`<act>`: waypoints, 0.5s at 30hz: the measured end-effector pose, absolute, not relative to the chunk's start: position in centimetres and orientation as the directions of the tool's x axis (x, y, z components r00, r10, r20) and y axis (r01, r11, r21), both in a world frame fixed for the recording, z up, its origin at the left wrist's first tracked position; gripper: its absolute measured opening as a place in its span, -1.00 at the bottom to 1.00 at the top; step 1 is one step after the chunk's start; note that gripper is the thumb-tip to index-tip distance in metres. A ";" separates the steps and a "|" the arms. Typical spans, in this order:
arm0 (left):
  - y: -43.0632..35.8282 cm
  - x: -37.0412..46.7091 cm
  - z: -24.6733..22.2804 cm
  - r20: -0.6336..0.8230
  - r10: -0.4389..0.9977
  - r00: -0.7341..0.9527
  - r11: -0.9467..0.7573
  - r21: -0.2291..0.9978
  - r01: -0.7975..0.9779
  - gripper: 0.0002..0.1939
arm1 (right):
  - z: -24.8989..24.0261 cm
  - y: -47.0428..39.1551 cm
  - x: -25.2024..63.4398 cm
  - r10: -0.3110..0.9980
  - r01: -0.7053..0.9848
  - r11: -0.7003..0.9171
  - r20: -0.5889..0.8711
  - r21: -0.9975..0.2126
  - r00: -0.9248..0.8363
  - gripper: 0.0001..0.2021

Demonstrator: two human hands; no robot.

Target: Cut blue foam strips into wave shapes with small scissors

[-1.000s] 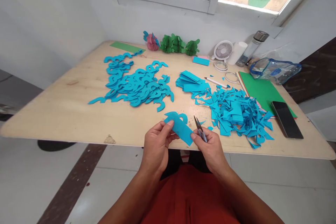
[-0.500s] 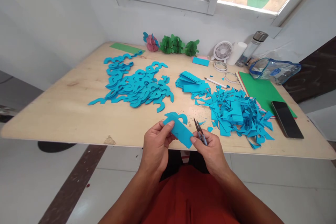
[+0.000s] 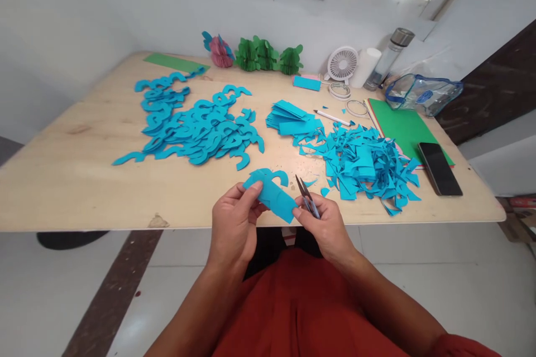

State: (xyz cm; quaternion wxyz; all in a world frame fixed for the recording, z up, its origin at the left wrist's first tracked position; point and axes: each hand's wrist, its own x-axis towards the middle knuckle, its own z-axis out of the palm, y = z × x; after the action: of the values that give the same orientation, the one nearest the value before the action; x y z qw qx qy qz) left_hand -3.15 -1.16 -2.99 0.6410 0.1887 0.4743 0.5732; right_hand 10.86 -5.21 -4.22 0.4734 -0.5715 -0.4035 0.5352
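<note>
My left hand (image 3: pixel 237 217) pinches a blue paper strip (image 3: pixel 277 201) at its upper left end, with a curved blue cutout (image 3: pixel 278 177) showing behind it. Small scissors (image 3: pixel 308 198) with dark blades, slightly apart, rest in my right hand (image 3: pixel 324 226). The thumb of that hand also touches the strip's lower right corner. Left of centre on the table spreads a pile of wavy blue cutouts (image 3: pixel 205 128). Blue paper scraps (image 3: pixel 368 162) are heaped on the right, beside a stack of blue rectangular pieces (image 3: pixel 293 118).
Along the wall stand green paper figures (image 3: pixel 263 56), a pink one (image 3: pixel 220 52), a small fan (image 3: pixel 342 64), a bottle (image 3: pixel 387 61) and a clear pouch (image 3: pixel 422 96). A phone (image 3: pixel 439 169) lies partly on green paper (image 3: pixel 402 122). A white pen (image 3: pixel 333 117) lies near tape rolls (image 3: pixel 339 90).
The view has shifted, so the table and both hands appear farther left and higher. Both hands keep their hold on the paper and scissors.
</note>
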 end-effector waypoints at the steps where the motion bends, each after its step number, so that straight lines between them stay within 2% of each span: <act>1: -1.2 -3.2 -3.0 -0.392 0.914 -0.107 0.270 0.784 -0.559 -0.79 | -4.3 -5.2 10.9 0.968 -0.049 -0.224 -0.228 -0.973 0.103 -0.87; 15: -1.1 -3.2 -3.0 -0.384 0.916 -0.119 0.246 0.769 -0.590 -0.79 | -4.4 -5.6 11.0 0.969 -0.104 -0.232 -0.240 -0.967 0.064 -0.91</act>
State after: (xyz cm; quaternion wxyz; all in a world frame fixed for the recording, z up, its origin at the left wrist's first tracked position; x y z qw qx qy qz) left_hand -3.20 -1.06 -3.00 0.6399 0.1764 0.4621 0.5882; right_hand 11.03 -5.64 -4.41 0.4788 -0.5502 -0.3931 0.5599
